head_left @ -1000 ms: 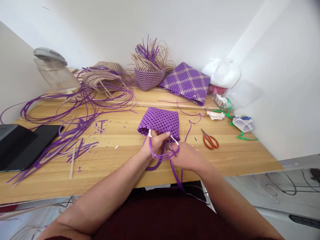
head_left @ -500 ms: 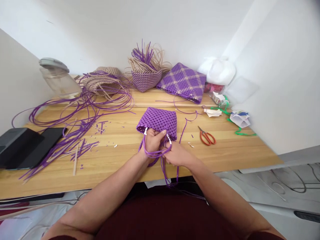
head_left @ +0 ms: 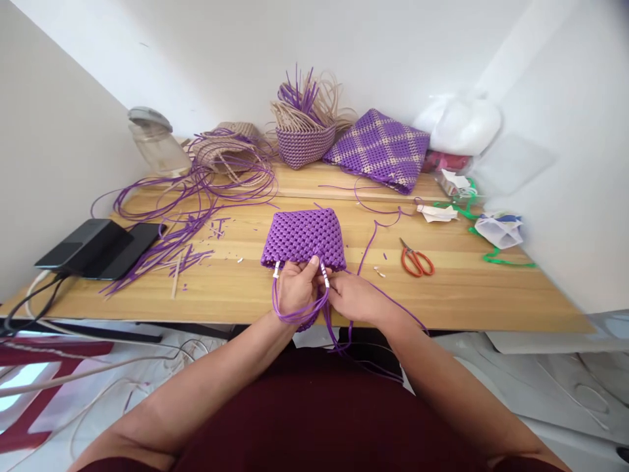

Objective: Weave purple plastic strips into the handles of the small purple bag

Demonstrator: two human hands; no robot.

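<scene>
A small purple woven basket [head_left: 304, 233] lies tilted at the table's front, its opening towards me. My left hand [head_left: 296, 283] grips its near rim, thumb on top and fingers inside or beneath. A loop of purple cord [head_left: 295, 319], with white wrapped ends [head_left: 325, 275] at the rim, passes over the left wrist. My right hand [head_left: 351, 295] is closed by the rim's right side, at the purple strands hanging there. Its fingertips are partly hidden, but a strand seems to run from them. More purple strands [head_left: 330, 334] hang over the table edge towards my lap.
Red-handled scissors [head_left: 417, 262] lie to the right, near paper scraps [head_left: 436, 213] and green string [head_left: 506, 261]. A half-woven basket [head_left: 304, 144] and a checked purple bag [head_left: 381, 151] stand behind. Left are coiled purple strips [head_left: 196, 190], cut pieces, a jar [head_left: 160, 147] and a black device [head_left: 93, 246].
My view has shifted, so the table things appear further right. The basket has turned slightly and lies flatter, and my right hand has moved up closer to its rim.
</scene>
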